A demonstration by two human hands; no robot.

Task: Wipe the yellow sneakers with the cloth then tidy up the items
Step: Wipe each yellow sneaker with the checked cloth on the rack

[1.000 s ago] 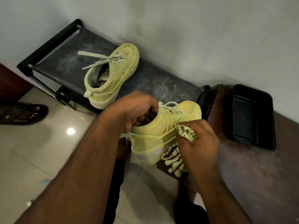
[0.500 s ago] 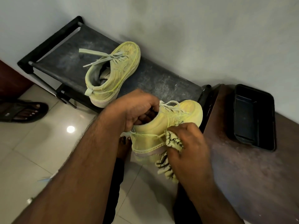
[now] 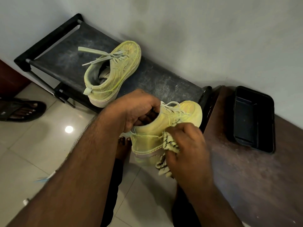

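Cloth (image 3: 167, 145), striped black on pale yellow, bunched in right hand (image 3: 188, 148), fingers curled round it, pressed against outer side of held sneaker (image 3: 164, 126) near heel. Loose end dangling below that sneaker's sole. Left hand (image 3: 139, 108) gripping same sneaker at collar, fingers hooked inside opening, toe aimed away toward wall. Bare toes (image 3: 123, 145) on pale floor tiles just left of held sneaker. Beyond held sneaker, second yellow sneaker (image 3: 114, 74) resting on dusty black shoe rack (image 3: 65, 51), laces trailing left. Right of held sneaker, brown wooden surface (image 3: 246, 177) bearing black plastic tray (image 3: 254, 118). Far left of held sneaker, sandalled foot (image 3: 21, 110) on floor.
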